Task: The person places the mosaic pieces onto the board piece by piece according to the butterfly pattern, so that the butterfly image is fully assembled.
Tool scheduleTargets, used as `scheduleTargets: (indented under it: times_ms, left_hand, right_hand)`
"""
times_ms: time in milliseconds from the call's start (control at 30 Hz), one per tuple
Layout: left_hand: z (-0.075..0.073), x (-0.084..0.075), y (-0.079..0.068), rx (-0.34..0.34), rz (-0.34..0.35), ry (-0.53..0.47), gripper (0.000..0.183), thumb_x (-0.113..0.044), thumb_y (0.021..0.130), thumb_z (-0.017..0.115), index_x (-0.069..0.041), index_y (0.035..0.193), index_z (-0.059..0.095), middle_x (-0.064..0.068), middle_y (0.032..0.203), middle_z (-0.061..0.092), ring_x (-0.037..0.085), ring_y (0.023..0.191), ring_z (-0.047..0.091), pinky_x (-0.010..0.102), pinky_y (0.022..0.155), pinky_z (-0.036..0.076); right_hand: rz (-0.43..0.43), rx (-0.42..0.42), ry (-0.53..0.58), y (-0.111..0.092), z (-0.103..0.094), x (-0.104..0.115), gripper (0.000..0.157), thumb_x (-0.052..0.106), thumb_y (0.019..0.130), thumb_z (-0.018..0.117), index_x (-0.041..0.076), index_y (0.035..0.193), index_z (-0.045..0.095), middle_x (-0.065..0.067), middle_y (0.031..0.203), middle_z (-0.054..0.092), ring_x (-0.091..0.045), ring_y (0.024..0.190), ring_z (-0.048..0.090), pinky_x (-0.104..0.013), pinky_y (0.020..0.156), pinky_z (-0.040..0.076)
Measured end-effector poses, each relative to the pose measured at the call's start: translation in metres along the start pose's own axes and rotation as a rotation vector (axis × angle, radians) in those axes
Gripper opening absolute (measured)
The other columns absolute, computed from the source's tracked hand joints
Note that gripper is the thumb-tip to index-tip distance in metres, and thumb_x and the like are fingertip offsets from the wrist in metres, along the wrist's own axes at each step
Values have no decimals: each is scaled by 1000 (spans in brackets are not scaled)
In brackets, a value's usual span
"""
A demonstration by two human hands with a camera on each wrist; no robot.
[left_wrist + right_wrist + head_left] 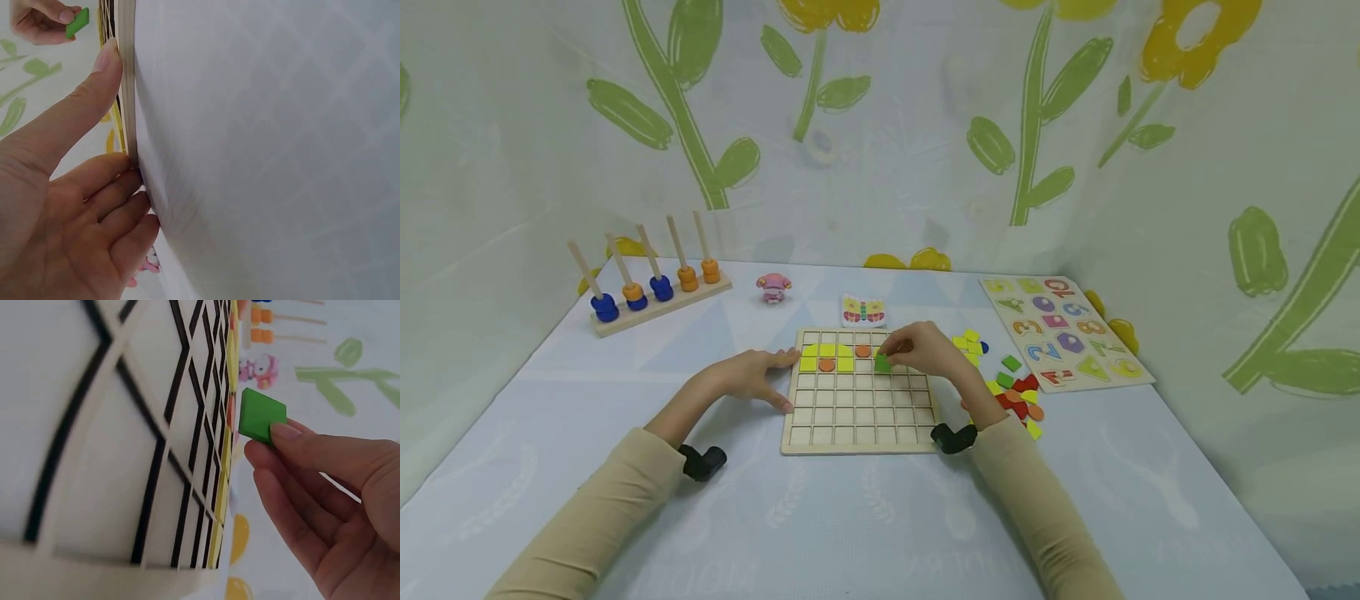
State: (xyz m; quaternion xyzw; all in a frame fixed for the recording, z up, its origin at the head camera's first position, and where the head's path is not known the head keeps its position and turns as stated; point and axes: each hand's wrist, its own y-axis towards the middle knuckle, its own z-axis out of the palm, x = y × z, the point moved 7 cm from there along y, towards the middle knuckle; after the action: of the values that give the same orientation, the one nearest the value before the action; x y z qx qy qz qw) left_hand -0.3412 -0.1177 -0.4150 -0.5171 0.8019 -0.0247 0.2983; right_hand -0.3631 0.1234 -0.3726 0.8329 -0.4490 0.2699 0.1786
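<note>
My right hand (925,350) pinches a green square tile (259,415) between thumb and fingers, close over the upper right part of the wooden grid board (853,425). Along the board's left edge, my left hand (747,375) rests with thumb and fingers spread, the fingertips right at the rim (127,94). Yellow tiles (808,364) fill several cells in the upper left of the grid. Two orange round pieces lie there too, one (827,365) among the yellow tiles and another (862,352) nearer the right hand. Part of the upper right grid is hidden behind that hand.
Loose red, green, yellow and orange pieces (1017,404) lie right of the board. Behind it stand a butterfly pattern card (863,312) and a pink toy figure (773,287). A peg stand with rings (662,307) is at back left, a number puzzle board (1067,333) at right.
</note>
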Motion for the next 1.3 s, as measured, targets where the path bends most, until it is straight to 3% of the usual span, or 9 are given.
scheduleTargets:
  times_ms: [500, 933, 1300]
  left_hand:
    - [0, 0, 1, -1, -7, -13, 101, -46, 75, 79, -10, 152, 26, 20, 156, 20, 40, 143, 17, 58, 111, 19]
    - [0, 0, 1, 3, -20, -13, 102, -48, 74, 79, -11, 152, 26, 19, 156, 20, 40, 143, 17, 59, 111, 20]
    - [0, 1, 1, -3, -12, -12, 101, -47, 74, 80, -10, 152, 26, 19, 156, 20, 40, 143, 17, 59, 111, 20]
  right_hand:
    - [31, 62, -63, 29, 17, 13, 8, 4, 85, 73, 7, 92, 76, 0, 88, 72, -12, 79, 65, -24, 75, 54]
    - [90, 38, -101, 27, 19, 13, 11, 6, 82, 77, 9, 92, 77, 2, 83, 71, -13, 76, 65, -26, 74, 54]
    - [94, 60, -127, 18, 17, 12, 19, 6, 83, 76, 6, 102, 76, -2, 93, 73, -15, 83, 65, -25, 78, 54]
